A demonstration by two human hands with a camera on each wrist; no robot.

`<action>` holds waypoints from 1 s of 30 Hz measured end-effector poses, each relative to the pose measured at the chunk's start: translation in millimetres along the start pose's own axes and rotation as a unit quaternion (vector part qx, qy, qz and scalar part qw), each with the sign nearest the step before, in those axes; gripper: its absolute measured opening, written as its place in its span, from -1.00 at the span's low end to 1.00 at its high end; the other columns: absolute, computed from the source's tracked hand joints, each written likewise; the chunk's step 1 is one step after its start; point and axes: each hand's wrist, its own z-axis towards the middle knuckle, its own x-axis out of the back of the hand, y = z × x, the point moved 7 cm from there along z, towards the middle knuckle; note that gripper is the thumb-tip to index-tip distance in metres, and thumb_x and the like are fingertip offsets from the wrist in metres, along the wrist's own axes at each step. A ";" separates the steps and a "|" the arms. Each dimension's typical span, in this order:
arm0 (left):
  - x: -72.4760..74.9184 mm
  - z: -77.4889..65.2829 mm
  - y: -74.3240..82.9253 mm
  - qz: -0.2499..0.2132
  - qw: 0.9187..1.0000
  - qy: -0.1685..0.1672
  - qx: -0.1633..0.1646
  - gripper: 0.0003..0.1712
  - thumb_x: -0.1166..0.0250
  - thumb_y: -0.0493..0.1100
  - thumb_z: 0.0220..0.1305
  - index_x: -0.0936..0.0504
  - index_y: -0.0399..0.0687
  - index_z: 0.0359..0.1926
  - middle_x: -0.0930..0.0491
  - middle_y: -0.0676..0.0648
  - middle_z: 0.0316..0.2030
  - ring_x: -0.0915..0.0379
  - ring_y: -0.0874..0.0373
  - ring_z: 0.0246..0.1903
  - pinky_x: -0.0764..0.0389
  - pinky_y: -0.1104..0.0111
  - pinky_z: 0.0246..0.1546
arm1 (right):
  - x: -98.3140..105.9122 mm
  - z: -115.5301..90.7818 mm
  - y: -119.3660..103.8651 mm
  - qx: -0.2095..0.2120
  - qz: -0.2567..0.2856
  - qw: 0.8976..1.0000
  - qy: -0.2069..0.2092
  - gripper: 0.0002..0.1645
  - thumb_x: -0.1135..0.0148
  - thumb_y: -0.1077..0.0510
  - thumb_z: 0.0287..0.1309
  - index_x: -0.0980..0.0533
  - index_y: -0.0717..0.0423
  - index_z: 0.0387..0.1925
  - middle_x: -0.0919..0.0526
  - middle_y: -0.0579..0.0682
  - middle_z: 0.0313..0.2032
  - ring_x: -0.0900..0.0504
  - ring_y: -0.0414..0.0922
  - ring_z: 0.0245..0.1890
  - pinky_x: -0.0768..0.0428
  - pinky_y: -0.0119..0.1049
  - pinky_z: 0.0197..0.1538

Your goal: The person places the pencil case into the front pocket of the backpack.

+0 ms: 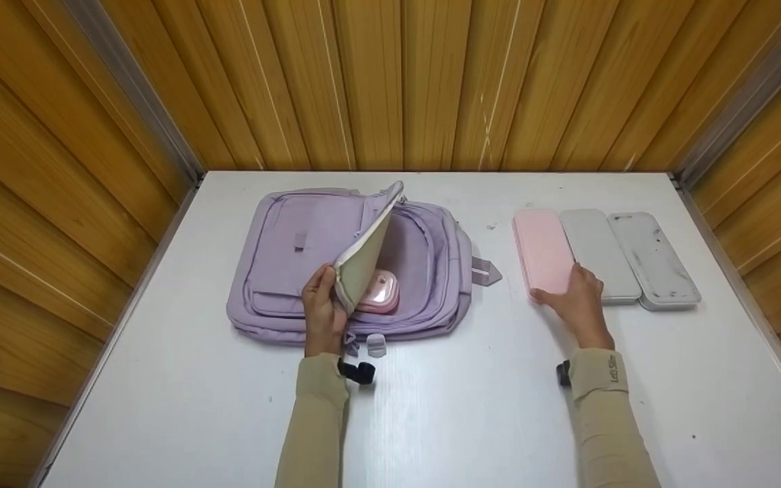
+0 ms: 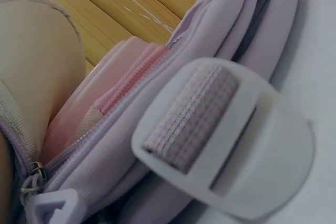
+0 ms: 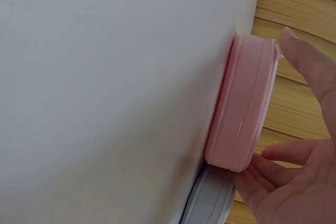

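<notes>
A lilac backpack (image 1: 309,271) lies on the table with its front compartment unzipped. My left hand (image 1: 323,305) pinches the edge of its raised flap (image 1: 367,261), which shows a pale lining. Inside the opening sits a small pink case with a clear lid (image 1: 380,291), partly hidden by the flap. To the right, my right hand (image 1: 582,305) spans the near end of a pink pencil case (image 1: 545,247). In the right wrist view, its fingers touch the pink case's (image 3: 244,103) side by the grey one, while the thumb sits off the opposite edge.
Beside the pink case lie a light grey case (image 1: 601,251) and a scuffed grey case (image 1: 658,261), side by side. A strap buckle (image 2: 226,140) hangs at the bag's near side. Wood-patterned walls (image 1: 431,81) stand behind and beside the white table (image 1: 458,407).
</notes>
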 end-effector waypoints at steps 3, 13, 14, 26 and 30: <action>1.1 -0.2 0.0 0.002 1.000 0.003 0.000 -0.76 -0.54 -0.12 -0.16 -0.73 -0.08 -0.41 -0.67 0.03 -0.43 -0.58 0.26 -0.37 -0.61 0.48 -0.27 | -1.9 -0.4 0.3 -0.016 -0.003 1.000 -0.001 0.32 -0.42 -0.11 0.01 0.21 0.44 0.42 0.06 0.50 0.37 0.07 0.34 0.35 -0.10 0.20 0.41; 0.4 -0.4 0.2 0.012 1.000 -0.002 -0.004 -0.85 -0.48 -0.14 -0.05 -0.72 -0.04 -0.41 -0.66 0.05 -0.43 -0.58 0.27 -0.38 -0.60 0.49 -0.28 | -8.2 -4.1 -2.0 -0.052 -0.004 0.999 -0.011 0.33 -0.39 -0.13 0.04 0.26 0.46 0.42 0.07 0.49 0.35 0.06 0.31 0.33 -0.14 0.22 0.39; -0.1 -0.7 0.3 0.012 1.000 -0.004 -0.004 -0.90 -0.46 -0.16 0.00 -0.73 -0.04 -0.40 -0.66 0.05 -0.43 -0.58 0.27 -0.38 -0.60 0.48 -0.28 | -8.8 -3.8 -2.1 -0.056 -0.006 0.998 -0.011 0.33 -0.39 -0.14 0.03 0.25 0.47 0.41 0.07 0.50 0.35 0.05 0.32 0.32 -0.15 0.22 0.39; 2.2 2.6 -1.7 0.007 1.000 -0.001 -0.001 -0.71 -0.55 -0.07 -0.24 -0.73 -0.05 -0.41 -0.67 0.04 -0.43 -0.59 0.27 -0.37 -0.62 0.48 -0.27 | -15.2 4.5 -2.0 -0.071 -0.017 0.997 -0.018 0.38 -0.38 -0.19 0.03 0.27 0.57 0.37 -0.01 0.56 0.30 -0.03 0.34 0.28 -0.12 0.19 0.40; 1.2 1.5 -1.6 0.006 1.000 -0.010 -0.001 -0.84 -0.48 -0.14 -0.04 -0.73 -0.07 -0.39 -0.67 0.03 -0.42 -0.59 0.25 -0.36 -0.62 0.46 -0.26 | -15.2 5.4 -2.0 -0.065 -0.010 0.998 -0.022 0.39 -0.39 -0.16 0.02 0.31 0.55 0.38 0.01 0.56 0.31 -0.02 0.35 0.29 -0.10 0.19 0.41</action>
